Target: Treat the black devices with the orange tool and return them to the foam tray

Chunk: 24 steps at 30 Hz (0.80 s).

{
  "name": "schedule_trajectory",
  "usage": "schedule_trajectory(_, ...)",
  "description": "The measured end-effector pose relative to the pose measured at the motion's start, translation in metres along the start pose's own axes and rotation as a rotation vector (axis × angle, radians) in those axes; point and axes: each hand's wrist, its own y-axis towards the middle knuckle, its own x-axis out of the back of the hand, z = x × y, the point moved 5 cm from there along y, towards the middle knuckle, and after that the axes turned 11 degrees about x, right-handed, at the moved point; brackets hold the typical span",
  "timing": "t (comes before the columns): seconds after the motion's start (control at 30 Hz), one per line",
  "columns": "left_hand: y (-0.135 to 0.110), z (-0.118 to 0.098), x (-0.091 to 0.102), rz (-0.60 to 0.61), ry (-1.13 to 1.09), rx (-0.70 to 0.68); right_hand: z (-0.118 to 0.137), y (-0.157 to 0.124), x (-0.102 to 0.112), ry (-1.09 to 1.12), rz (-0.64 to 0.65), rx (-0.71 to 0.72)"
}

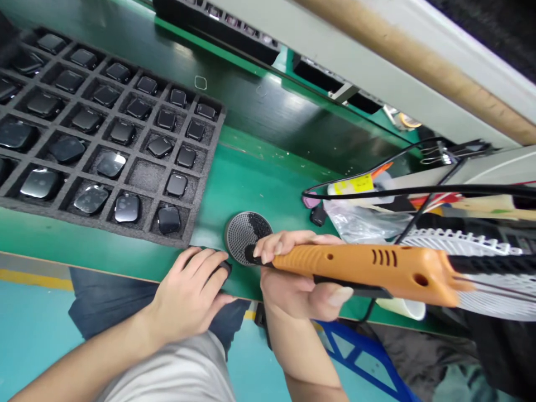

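My left hand [193,287] is closed over a small black object [226,269] at the bench's front edge; it resembles a smartwatch body, but my fingers cover most of it. In my right hand [288,279] lies an orange electric screwdriver [355,268], held nearly level with its front end pointing left. The thumb rests along its black lever. Just beyond that front end, and partly behind my fingers, sits a round dish [240,237] with a dimpled face and dark bits on its right side. Left of it, a grey foam tray [201,184] holds many black smartwatch bodies in separate compartments.
Black cables [419,194] cross the right side above a clear plastic bag [368,220] and a white slotted basket [464,240]. A small black piece [318,215] lies by the bag. Behind runs a dark shiny strip [251,106] beneath a grey shelf edge [377,72].
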Motion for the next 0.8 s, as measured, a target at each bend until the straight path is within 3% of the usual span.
schedule_trajectory(0.1,-0.001,0.001,0.002,0.027,-0.044,-0.015,0.0,0.001,0.0,-0.006,0.004,-0.003)
schedule_trajectory(0.3,0.001,0.0,0.002,-0.054,-0.02,-0.005,-0.001,0.002,0.0,-0.004,0.002,0.006)
schedule_trajectory(0.6,0.0,0.0,0.0,-0.131,0.018,0.007,0.036,-0.011,-0.01,-0.045,0.046,-0.064)
schedule_trajectory(0.8,-0.001,-0.001,0.0,-0.136,0.014,0.016,0.033,-0.018,-0.017,-0.027,0.091,-0.093)
